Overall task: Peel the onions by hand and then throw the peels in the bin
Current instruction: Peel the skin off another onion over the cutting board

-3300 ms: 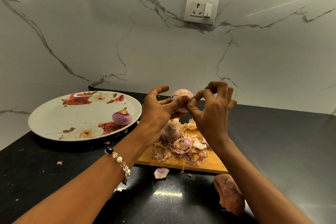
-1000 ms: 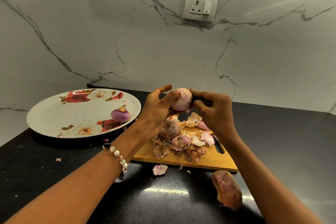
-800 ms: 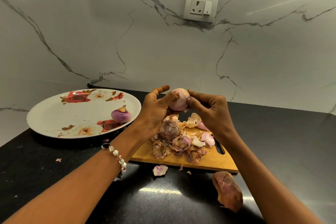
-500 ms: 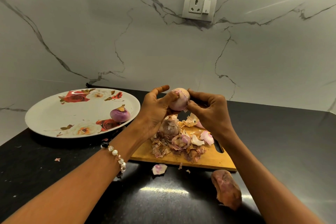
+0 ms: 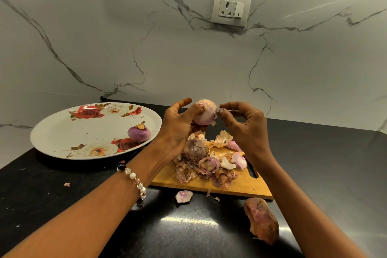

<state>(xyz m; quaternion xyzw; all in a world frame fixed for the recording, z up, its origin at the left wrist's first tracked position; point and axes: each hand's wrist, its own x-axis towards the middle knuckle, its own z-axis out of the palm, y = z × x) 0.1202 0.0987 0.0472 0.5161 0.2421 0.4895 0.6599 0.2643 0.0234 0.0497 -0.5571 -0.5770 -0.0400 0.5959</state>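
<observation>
My left hand (image 5: pixel 180 125) grips a pale pink onion (image 5: pixel 206 114) above the wooden cutting board (image 5: pixel 245 184). Just right of the onion, my right hand (image 5: pixel 244 128) pinches a thin strip of skin at the onion's side between thumb and forefinger. On the board, under my hands, lies a pile of onion peels (image 5: pixel 209 163) with an unpeeled onion (image 5: pixel 194 146) in it. A peeled purple onion (image 5: pixel 139 133) rests on the floral plate (image 5: pixel 62 132) to the left. No bin is in view.
A large loose peel (image 5: pixel 261 219) and a small pink scrap (image 5: pixel 183 196) lie on the black counter in front of the board. The marble wall with a socket (image 5: pixel 230 8) stands close behind. The counter stretches to the right.
My right hand has pulled a little away from the onion to the right, drawing a strip of skin with it. My left hand keeps holding the onion in the same place.
</observation>
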